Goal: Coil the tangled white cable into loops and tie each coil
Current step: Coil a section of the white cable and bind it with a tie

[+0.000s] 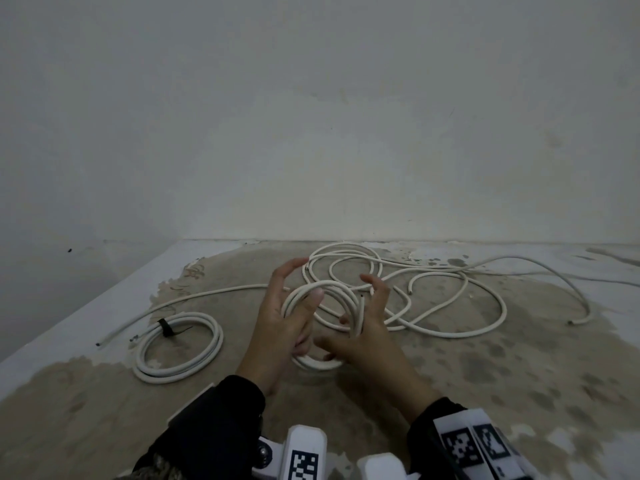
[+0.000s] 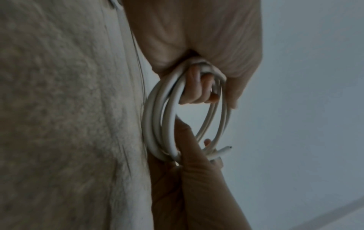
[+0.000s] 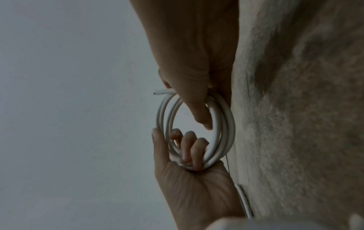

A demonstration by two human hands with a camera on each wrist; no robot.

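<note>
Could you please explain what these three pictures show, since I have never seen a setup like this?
No machine here: a person works with bare hands and wears three cameras. The wide picture comes from the head; the two dim close-ups come from the wrists, looking along each hand.

The left hand and right hand together hold a small coil of white cable, with fingers hooked through it; a cut end sticks out.

On the stained floor, to the left, lies a finished coil bound with a black tie. Behind the hands, the loose tangled cable sprawls toward the wall. The white blocks with black patterns are markers on the wrist mounts.
</note>
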